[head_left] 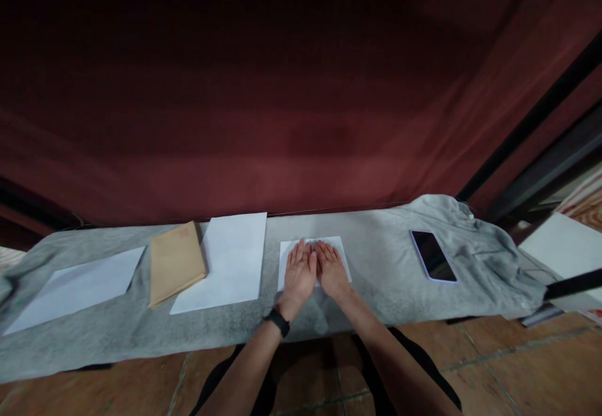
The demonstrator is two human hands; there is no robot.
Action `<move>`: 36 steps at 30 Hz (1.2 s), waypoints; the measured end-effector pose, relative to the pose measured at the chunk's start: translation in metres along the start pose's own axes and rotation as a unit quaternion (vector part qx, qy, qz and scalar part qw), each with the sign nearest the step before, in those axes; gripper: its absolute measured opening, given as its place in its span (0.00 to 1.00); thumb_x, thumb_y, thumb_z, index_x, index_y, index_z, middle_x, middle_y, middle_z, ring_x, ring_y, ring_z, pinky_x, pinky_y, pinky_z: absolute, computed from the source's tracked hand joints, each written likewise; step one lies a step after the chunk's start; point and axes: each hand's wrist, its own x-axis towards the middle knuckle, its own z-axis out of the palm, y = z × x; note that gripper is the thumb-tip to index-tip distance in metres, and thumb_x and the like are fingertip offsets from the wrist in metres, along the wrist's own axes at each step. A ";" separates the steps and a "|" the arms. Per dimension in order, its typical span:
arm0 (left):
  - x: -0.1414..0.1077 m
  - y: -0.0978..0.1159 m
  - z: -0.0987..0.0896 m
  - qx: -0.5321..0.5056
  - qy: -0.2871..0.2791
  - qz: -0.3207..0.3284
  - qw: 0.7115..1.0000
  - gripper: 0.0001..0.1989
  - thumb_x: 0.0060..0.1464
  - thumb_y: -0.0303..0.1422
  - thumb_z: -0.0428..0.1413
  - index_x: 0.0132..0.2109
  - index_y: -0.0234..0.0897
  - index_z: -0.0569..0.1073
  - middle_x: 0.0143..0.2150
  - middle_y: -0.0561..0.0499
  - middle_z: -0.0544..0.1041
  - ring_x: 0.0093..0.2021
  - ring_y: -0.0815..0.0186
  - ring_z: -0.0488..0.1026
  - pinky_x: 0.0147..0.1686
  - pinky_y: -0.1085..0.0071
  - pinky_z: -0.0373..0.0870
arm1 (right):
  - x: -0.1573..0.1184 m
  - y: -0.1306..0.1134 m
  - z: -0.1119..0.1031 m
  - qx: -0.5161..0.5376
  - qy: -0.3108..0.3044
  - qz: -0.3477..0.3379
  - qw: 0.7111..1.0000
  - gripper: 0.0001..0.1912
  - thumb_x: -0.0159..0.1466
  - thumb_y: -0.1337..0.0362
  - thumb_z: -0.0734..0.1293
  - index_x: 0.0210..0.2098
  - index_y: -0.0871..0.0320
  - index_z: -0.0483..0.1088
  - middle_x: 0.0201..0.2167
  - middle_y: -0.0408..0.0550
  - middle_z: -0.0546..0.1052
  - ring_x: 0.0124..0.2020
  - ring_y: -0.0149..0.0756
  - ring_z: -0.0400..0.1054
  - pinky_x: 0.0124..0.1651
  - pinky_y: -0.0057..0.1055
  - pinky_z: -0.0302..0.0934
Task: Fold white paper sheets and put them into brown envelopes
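1. White sheet (284, 260), down on the cloth-covered tabletop (380, 265), right beneath left hand (300, 272) and right hand (331, 270)!
2. Left: released, fingers outstretched, palm down.
3. Right: flat just beside it, likewise grasping nothing.

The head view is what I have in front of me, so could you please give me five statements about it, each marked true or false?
1. The left hand and right hand rest on a small white paper. True.
2. The phone lies on the grey cloth. True.
3. The right hand is touching the phone. False: they are well apart, with bare cloth between them.
4. The right wrist has a band around it. False: the black wristband is around the left wrist.
5. The brown packet overlaps the edge of the white sheet to its right. True.
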 end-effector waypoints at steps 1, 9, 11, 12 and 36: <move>0.004 0.002 0.003 -0.005 -0.013 0.003 1.000 0.29 0.72 0.39 0.33 0.70 0.30 0.62 0.72 0.41 0.61 0.73 0.58 0.55 0.71 0.56 0.54 | 0.001 -0.001 0.002 -0.003 -0.009 -0.005 1.000 0.27 0.73 0.66 0.53 0.69 0.63 0.60 0.71 0.54 0.60 0.71 0.43 0.54 0.73 0.43 0.45; 0.005 -0.009 0.026 0.026 -0.020 0.005 0.999 0.33 0.71 0.45 0.36 0.71 0.26 0.58 0.74 0.38 0.54 0.75 0.54 0.50 0.72 0.54 0.48 | 0.004 0.007 0.015 -0.054 0.001 0.024 0.998 0.27 0.74 0.63 0.53 0.70 0.65 0.58 0.72 0.57 0.57 0.72 0.47 0.52 0.72 0.47 0.45; 0.003 -0.017 0.028 0.038 -0.005 0.001 0.999 0.33 0.71 0.45 0.37 0.72 0.26 0.57 0.74 0.37 0.55 0.75 0.54 0.50 0.72 0.54 0.48 | 0.004 0.010 0.016 -0.059 0.020 0.030 0.998 0.28 0.74 0.62 0.53 0.70 0.66 0.58 0.71 0.59 0.58 0.72 0.48 0.52 0.72 0.48 0.45; 0.003 -0.020 0.028 0.044 0.001 -0.003 0.999 0.33 0.70 0.44 0.37 0.72 0.26 0.57 0.74 0.37 0.55 0.75 0.54 0.50 0.72 0.54 0.47 | 0.003 0.012 0.017 -0.061 0.031 0.036 0.997 0.28 0.74 0.61 0.53 0.70 0.67 0.58 0.71 0.60 0.58 0.72 0.49 0.53 0.72 0.48 0.46; -0.019 -0.009 0.022 -0.014 -0.011 0.047 0.999 0.29 0.68 0.32 0.38 0.72 0.25 0.54 0.74 0.39 0.55 0.76 0.58 0.46 0.73 0.54 0.45 | -0.013 0.020 0.004 -0.035 -0.015 -0.028 0.999 0.30 0.76 0.57 0.47 0.73 0.63 0.51 0.72 0.58 0.56 0.74 0.45 0.48 0.72 0.51 0.45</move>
